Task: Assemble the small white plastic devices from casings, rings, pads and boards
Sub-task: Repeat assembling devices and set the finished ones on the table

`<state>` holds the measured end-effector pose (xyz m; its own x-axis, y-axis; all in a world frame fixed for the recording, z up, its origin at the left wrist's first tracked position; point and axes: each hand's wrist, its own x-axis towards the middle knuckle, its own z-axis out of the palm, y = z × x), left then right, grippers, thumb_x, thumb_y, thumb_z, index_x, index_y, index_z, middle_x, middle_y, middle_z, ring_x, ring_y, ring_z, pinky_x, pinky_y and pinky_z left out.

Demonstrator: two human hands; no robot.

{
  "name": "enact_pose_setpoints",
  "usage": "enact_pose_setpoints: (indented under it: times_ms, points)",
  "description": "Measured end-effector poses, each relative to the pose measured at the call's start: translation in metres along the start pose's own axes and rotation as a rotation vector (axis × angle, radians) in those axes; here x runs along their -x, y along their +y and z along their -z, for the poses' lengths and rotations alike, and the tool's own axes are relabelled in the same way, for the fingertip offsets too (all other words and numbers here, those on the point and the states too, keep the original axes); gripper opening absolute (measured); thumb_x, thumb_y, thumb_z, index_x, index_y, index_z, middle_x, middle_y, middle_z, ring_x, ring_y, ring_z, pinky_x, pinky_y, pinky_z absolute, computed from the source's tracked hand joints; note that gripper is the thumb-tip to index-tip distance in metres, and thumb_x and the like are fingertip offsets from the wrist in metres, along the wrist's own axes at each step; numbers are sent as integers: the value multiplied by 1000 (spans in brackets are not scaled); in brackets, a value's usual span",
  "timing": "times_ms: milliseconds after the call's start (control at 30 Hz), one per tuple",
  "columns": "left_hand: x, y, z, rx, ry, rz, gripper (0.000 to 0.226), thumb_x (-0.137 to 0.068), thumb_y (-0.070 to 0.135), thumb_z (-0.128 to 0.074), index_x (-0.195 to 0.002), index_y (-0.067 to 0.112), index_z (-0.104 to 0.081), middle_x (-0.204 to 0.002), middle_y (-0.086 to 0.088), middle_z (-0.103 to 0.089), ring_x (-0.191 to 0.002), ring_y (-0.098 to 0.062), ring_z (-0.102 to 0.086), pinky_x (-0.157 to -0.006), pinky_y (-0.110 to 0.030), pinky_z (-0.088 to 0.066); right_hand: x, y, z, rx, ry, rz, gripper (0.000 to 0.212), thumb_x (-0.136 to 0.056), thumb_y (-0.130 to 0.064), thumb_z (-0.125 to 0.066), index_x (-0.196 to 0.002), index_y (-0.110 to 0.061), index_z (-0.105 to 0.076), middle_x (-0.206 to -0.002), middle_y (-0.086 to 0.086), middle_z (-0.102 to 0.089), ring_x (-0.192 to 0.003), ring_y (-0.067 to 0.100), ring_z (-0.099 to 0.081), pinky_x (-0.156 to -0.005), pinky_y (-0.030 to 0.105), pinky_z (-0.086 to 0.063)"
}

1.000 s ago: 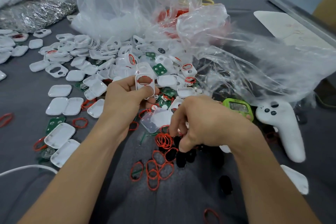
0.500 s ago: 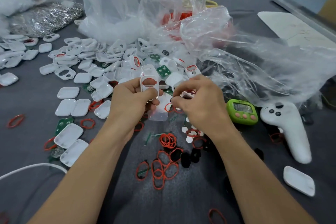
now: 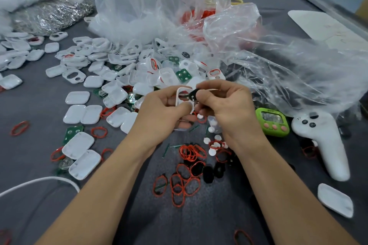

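A grey table [image 3: 29, 215] fills the view. Past its far edge there is bluish floor, with dark furniture legs and cardboard. Crumpled clear bags [image 3: 278, 69] are heaped across the back and right of the table, and a silver foil pile [image 3: 49, 14] lies at the back left. White casings [image 3: 119, 61] spread from the bags toward the left, with green boards [image 3: 183, 74] among them.

The left hand [image 3: 159, 109] and right hand [image 3: 225, 105] meet above the table's middle. A white controller [image 3: 322, 145] lies to the right, with a green timer [image 3: 272, 123] just beside it. A white cable [image 3: 39, 182] curves in at the near left. Red rings [image 3: 185, 183], black pads [image 3: 208, 174] and white discs [image 3: 212, 152] are scattered below the hands.

The left fingers are clamped on a white frame [image 3: 180, 93] with an oval opening. The right fingers pinch a black pad [image 3: 192, 94] against the frame's right edge.
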<state>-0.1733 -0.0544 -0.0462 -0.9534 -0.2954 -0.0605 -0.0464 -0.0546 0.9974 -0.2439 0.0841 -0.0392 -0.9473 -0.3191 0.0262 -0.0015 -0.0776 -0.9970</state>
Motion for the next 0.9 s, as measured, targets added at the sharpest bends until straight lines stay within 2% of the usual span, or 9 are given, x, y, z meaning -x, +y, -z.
enact_pose_setpoints:
  times_ms: [100,200,333,467,600,733,800,867,900]
  points:
    - [2,2,0,29,-117,14,26,-94,11,-71,-107,32,-78,-95,-6,-80,-88,-24,-79,-67,-25,-60,0,0,0,-33,-6,25,22,-82,2,-81,-73,-19,-80,-69,9,-76,-52,17,-65,-50,27,-55]
    - [3,4,0,101,-179,62,28,-92,15,-63,-111,29,-77,-104,-7,-79,-96,-26,-77,-72,-29,-61,0,1,2,6,19,76,12,-79,-9,-85,-74,-19,-81,-69,11,-75,-52,20,-65,-51,30,-54]
    - [2,5,-1,210,-153,70,34,-101,14,-51,-107,28,-81,-109,-6,-79,-99,-26,-77,-77,-33,-62,-1,1,6,45,35,99,5,-79,-16,-86,-80,-14,-81,-74,13,-77,-56,28,-70,-54,40,-59]
    - [1,5,-1,224,-127,60,30,-107,9,-49,-116,21,-75,-108,-8,-79,-96,-25,-78,-73,-28,-62,-1,1,5,53,30,108,4,-81,-15,-85,-79,-15,-81,-74,13,-77,-56,29,-70,-54,35,-58]
    - [1,4,-2,158,-137,-7,31,-107,11,-50,-116,28,-74,-106,-1,-79,-94,-19,-78,-73,-23,-60,1,2,1,102,88,100,12,-84,-28,-83,-78,-18,-81,-69,9,-76,-56,32,-71,-56,51,-61]
    - [2,1,-5,67,-114,-50,29,-103,15,-54,-112,34,-75,-95,6,-77,-81,-7,-73,-72,-18,-57,5,4,-7,195,206,103,20,-87,-36,-81,-75,-20,-81,-62,2,-74,-52,24,-71,-56,43,-61]
    - [2,0,-7,35,-89,-66,27,-94,19,-56,-107,34,-75,-89,3,-77,-77,-10,-73,-69,-19,-56,7,5,-9,308,261,171,22,-87,-39,-80,-73,-22,-80,-59,-6,-72,-50,14,-69,-54,31,-57]
    - [3,-3,-9,-36,-53,-88,29,-86,16,-57,-106,29,-74,-83,0,-79,-76,-16,-76,-68,-28,-60,9,5,-11,454,276,263,23,-88,-39,-80,-72,-22,-80,-58,-13,-70,-51,7,-66,-50,19,-49]
    - [4,-4,-9,-85,-26,-104,29,-83,15,-57,-104,27,-73,-79,-1,-78,-73,-17,-76,-69,-33,-63,11,6,-12,512,279,295,24,-88,-39,-79,-73,-21,-79,-59,-14,-70,-52,6,-66,-50,19,-48]
